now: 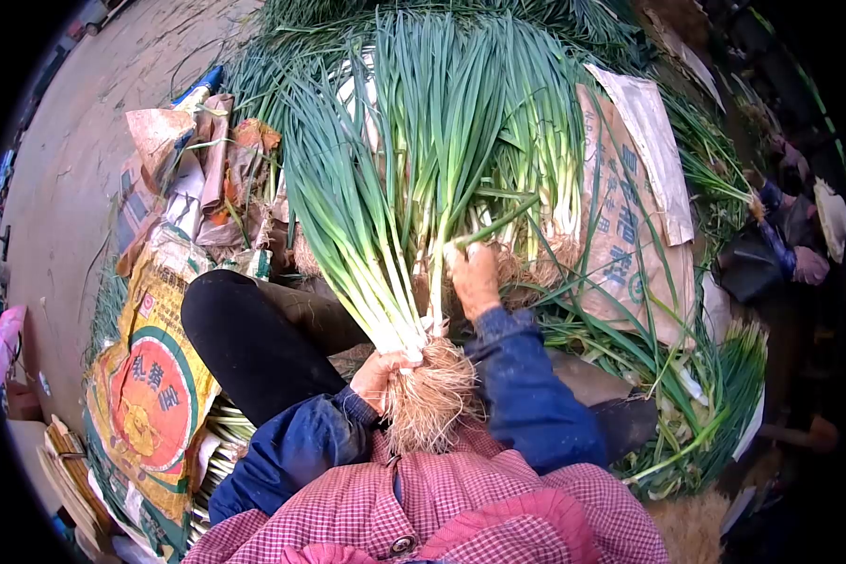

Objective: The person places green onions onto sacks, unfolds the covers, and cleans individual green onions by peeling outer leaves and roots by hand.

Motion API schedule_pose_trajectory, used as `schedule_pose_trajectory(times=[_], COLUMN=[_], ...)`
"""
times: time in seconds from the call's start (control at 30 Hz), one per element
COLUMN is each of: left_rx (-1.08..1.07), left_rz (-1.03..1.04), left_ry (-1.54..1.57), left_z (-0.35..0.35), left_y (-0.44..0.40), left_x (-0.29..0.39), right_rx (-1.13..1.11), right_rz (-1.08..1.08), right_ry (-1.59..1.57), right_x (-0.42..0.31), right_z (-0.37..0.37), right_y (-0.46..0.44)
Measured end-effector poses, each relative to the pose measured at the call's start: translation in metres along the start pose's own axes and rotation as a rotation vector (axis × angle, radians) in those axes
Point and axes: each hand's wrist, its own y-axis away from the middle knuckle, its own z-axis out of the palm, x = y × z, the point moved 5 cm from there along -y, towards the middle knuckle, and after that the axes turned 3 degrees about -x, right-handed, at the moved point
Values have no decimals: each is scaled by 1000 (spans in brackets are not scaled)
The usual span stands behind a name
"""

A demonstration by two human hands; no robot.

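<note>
A bunch of green onions (371,249) slants up and away from my lap, its white stems near me and its long green leaves spread forward. My left hand (382,378) is closed around the stems just above the shaggy brown roots (432,395). On the right side of the bunch, my right hand (477,278) is closed, pinching a green onion leaf (508,222) that sticks out to the upper right. Its fingertips are beside one upright stem; whether they also touch that stem I cannot tell. More green onions (545,160) lie just beyond.
A brown printed paper sack (630,216) lies to the right, with loose leaves (667,414) in front of it. On the left are a yellow printed sack (150,385) and crumpled wrappings (207,179). Another person's hand (808,266) shows at far right.
</note>
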Motion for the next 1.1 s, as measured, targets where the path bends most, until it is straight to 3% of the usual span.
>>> schedule_pose_trajectory(times=[0.07, 0.13, 0.2, 0.23, 0.27, 0.33, 0.4, 0.43, 0.5, 0.63, 0.67, 0.77, 0.8, 0.83, 0.87, 0.9, 0.97, 1.03, 1.1], left_rx=[63, 80, 48, 48, 70, 100, 77, 62, 72, 138, 145, 101, 110, 114, 83, 53, -4, -196, -231], left_rz=[-14, -35, -57, -56, -61, -39, -1, -40, -69, -55, -30, -28, -32, -45, -119, -199, -88, -121, 21], left_ry=[-50, -63, -106, -120, -149, -169, -140, -107, -129, -178, -188, -128, -106, -40, 33, 104, 208, 299, 379], left_z=[-12, -9, 11, 8, -2, -1, 8, 5, -10, 3, 2, -13, -13, 16, 15, 10, -23, 21, 31], left_y=[-2, -9, -1, -3, -5, -3, -4, -4, -7, -14, -17, -15, -12, -1, -1, 4, -6, 8, 12], left_x=[-2, -2, 1, 1, -2, 2, 5, 2, -1, -9, -6, -3, 1, 6, 5, 2, -7, -4, -1], right_rx=[-109, -201, -202, -187, 2, 48, -24, -46, -132, 166, 152, -154, -281, -429, -469, -363, -198, -505, -546], right_rz=[-26, -169, 40, 43, -88, 164, 64, -85, -192, -2, -77, 275, 307, 150, 166, 116, 98, 188, 275], right_ry=[61, -75, -214, -244, -5, -44, -270, -68, 9, -260, -75, -570, -894, -1041, -1125, -1214, -945, -871, -1026], right_x=[37, 39, 35, 18, 17, -5, 36, 60, 56, 6, 3, 14, -1, 6, 11, 19, 22, 20, 13], right_z=[3, -2, -4, -3, -6, -1, 5, 4, -6, -25, -24, -6, -18, -38, -66, -93, -112, -68, -24], right_y=[34, 50, 21, 4, -23, -14, 3, 17, 71, 68, 56, 63, 91, 99, 112, 118, 122, 100, 59])
